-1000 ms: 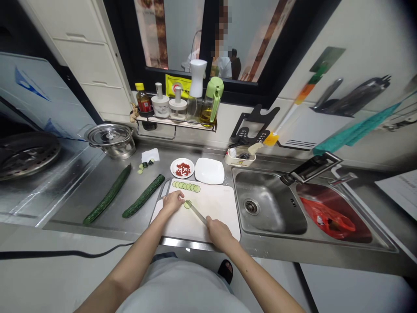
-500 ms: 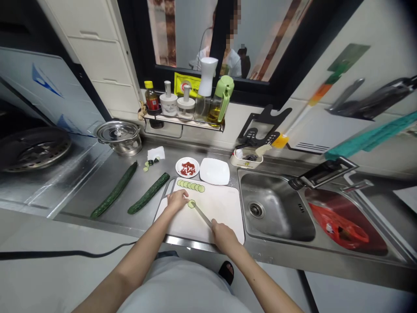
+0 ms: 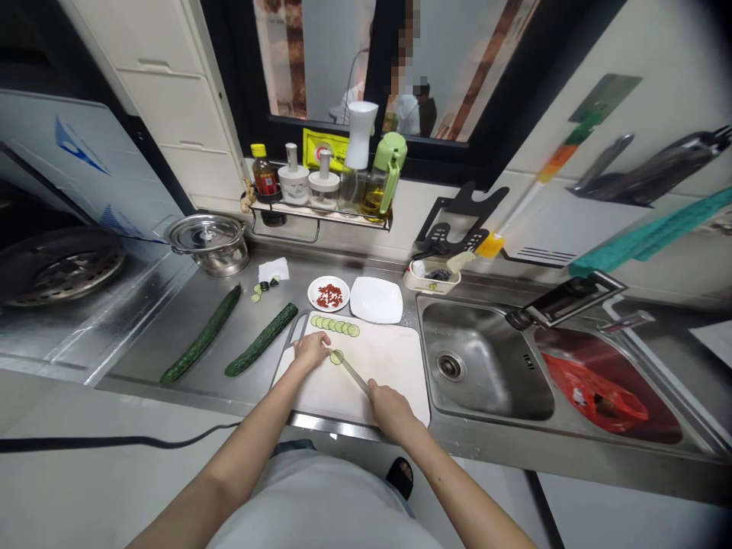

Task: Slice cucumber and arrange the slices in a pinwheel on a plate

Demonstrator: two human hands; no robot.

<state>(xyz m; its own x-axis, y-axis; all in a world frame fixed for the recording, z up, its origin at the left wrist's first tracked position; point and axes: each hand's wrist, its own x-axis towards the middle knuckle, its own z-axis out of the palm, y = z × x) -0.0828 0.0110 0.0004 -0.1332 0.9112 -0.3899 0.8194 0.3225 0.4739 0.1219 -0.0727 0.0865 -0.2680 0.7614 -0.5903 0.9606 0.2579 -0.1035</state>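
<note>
The right hand [image 3: 394,412] is closed around the handle of the knife [image 3: 355,376]; the blade points at a cucumber slice [image 3: 337,357] on the cutting board [image 3: 394,366]. The left hand [image 3: 312,352] is curled just beside this slice; its grip cannot be determined. A row of slices [image 3: 335,326] lies along the far edge. 2 cucumbers [image 3: 203,339] lie left of the board.

Lidded steel pot [image 3: 214,248] parked off to the left. Little wall rack [image 3: 343,216] under the window [image 3: 337,69] is pretty stocked: yellow-capped sauce bottle [image 3: 264,179], green-topped oil bottle [image 3: 389,164], two seasoning jars [image 3: 294,185]. Red plastic bag [image 3: 609,404] slumped in the right-hand sink basin [image 3: 660,423], and there's a teal cloth [image 3: 646,238] hanging near the faucet [image 3: 563,303].
</note>
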